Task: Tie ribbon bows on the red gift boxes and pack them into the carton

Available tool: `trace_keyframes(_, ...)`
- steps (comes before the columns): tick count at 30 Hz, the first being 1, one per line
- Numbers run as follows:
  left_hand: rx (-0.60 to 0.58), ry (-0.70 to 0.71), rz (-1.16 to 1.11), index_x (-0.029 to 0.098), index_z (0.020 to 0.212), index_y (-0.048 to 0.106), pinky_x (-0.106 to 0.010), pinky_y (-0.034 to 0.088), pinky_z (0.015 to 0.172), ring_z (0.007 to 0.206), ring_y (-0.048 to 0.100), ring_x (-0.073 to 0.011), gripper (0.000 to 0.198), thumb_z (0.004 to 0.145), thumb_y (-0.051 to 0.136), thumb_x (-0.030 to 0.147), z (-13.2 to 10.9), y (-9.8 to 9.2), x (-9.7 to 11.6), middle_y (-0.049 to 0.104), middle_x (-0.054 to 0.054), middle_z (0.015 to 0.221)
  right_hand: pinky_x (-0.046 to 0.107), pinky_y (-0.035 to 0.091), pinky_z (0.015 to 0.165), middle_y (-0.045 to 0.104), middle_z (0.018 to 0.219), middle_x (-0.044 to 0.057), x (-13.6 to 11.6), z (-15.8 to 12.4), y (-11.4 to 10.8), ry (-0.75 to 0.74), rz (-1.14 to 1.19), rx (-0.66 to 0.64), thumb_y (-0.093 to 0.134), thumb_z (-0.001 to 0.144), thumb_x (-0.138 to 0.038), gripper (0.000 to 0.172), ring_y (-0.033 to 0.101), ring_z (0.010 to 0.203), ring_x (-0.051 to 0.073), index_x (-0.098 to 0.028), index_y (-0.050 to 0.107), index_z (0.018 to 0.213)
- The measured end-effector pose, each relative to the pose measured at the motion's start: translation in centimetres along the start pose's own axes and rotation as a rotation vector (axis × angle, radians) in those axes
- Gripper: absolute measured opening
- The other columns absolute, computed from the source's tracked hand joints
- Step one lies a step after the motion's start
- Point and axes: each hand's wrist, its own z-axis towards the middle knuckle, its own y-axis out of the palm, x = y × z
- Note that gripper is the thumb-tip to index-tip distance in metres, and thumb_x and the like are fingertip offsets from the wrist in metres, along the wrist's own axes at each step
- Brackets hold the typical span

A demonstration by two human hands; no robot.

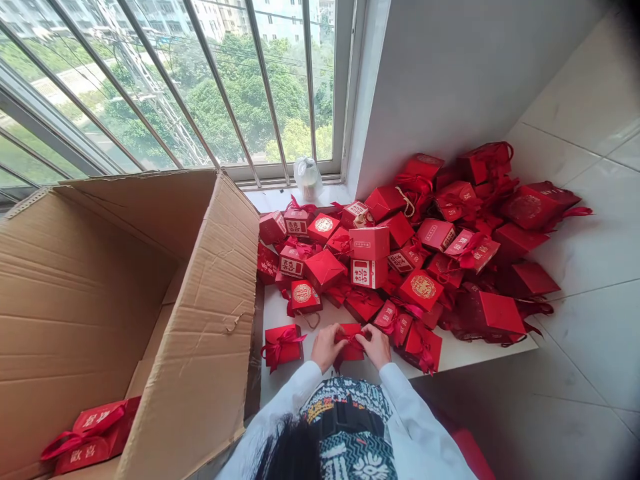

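A small red gift box (353,352) lies on the white ledge close in front of me, with a red ribbon (351,339) across its top. My left hand (327,345) pinches the ribbon from the left side. From the right, my right hand (376,345) pinches the ribbon too, thumbs and fingertips near the middle of the box. Part of the ribbon is hidden by my fingers. Left of my hands sits another red box with a tied bow (283,347). Just right of them is a red box with a ribbon bow (424,345).
A heap of red gift boxes (324,268) spreads over the white ledge (320,383) toward the wall. A large open cardboard box (200,320) stands at left, holding a red ribboned box (95,433). A white plastic bag (308,179) stands by the barred window.
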Motion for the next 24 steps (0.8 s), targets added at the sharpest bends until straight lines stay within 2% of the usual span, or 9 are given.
trace_keyframes(2,0.028,-0.062,-0.028,0.018,0.074,0.067,-0.025,0.040,0.068,0.074,0.060,-0.0183,0.005,0.072,0.062,0.017,0.2,0.0,-0.1,0.068,-0.003,0.076,0.028,0.041,0.062,0.065,0.068,0.002,0.0,0.0,0.0,0.013,-0.008,0.005,0.051,0.071,-0.038,0.019,0.058,0.064,0.019,-0.022,0.060,0.070)
trace_keyframes(5,0.059,-0.142,-0.055,0.016,0.067,0.067,-0.023,0.037,0.060,0.064,0.057,-0.0159,0.004,0.069,0.063,0.018,0.5,0.0,-0.2,0.066,-0.002,0.066,0.028,0.041,0.062,0.065,0.069,0.001,-0.1,-0.1,-0.1,0.022,-0.010,0.000,0.050,0.071,-0.038,0.018,0.058,0.065,0.019,-0.022,0.059,0.070)
trace_keyframes(9,0.061,-0.170,-0.080,0.016,0.069,0.069,-0.023,0.035,0.060,0.062,0.056,-0.0148,0.007,0.069,0.062,0.019,0.7,-0.2,0.0,0.066,-0.001,0.065,0.028,0.042,0.065,0.067,0.075,0.002,-0.5,-0.2,-0.1,0.027,0.005,-0.016,0.049,0.075,-0.044,0.023,0.061,0.070,0.019,-0.022,0.057,0.076)
trace_keyframes(13,0.066,-0.180,-0.096,0.017,0.071,0.069,-0.023,0.035,0.060,0.063,0.055,-0.0146,0.010,0.069,0.060,0.018,0.9,-0.1,-0.1,0.066,0.000,0.065,0.029,0.042,0.065,0.067,0.083,0.003,-0.7,-0.3,0.0,0.040,0.004,-0.015,0.058,0.068,-0.045,0.027,0.062,0.077,0.021,-0.023,0.055,0.084)
trace_keyframes(17,0.091,-0.214,-0.106,0.016,0.070,0.069,-0.023,0.034,0.058,0.062,0.055,-0.0143,0.009,0.068,0.060,0.017,1.1,0.0,-0.3,0.064,0.000,0.063,0.028,0.042,0.061,0.066,0.077,0.001,-0.4,-0.3,0.2,0.047,0.011,-0.020,0.061,0.065,-0.039,0.026,0.062,0.073,0.021,-0.023,0.054,0.083)
trace_keyframes(22,0.088,-0.188,-0.135,0.017,0.075,0.069,-0.023,0.036,0.059,0.064,0.056,-0.0147,0.011,0.069,0.063,0.024,1.1,0.0,-0.3,0.066,-0.001,0.069,0.028,0.045,0.065,0.067,0.089,0.004,-0.1,-0.2,0.2,0.023,0.048,-0.017,0.059,0.068,-0.040,0.030,0.062,0.073,0.019,-0.022,0.054,0.091)
trace_keyframes(24,0.081,-0.189,-0.148,0.016,0.076,0.069,-0.023,0.036,0.059,0.063,0.056,-0.0146,0.013,0.069,0.063,0.025,1.0,-0.1,-0.3,0.066,-0.001,0.068,0.028,0.044,0.065,0.067,0.085,0.004,-0.1,-0.2,0.2,0.022,0.050,-0.011,0.057,0.069,-0.040,0.027,0.062,0.071,0.019,-0.022,0.054,0.089)
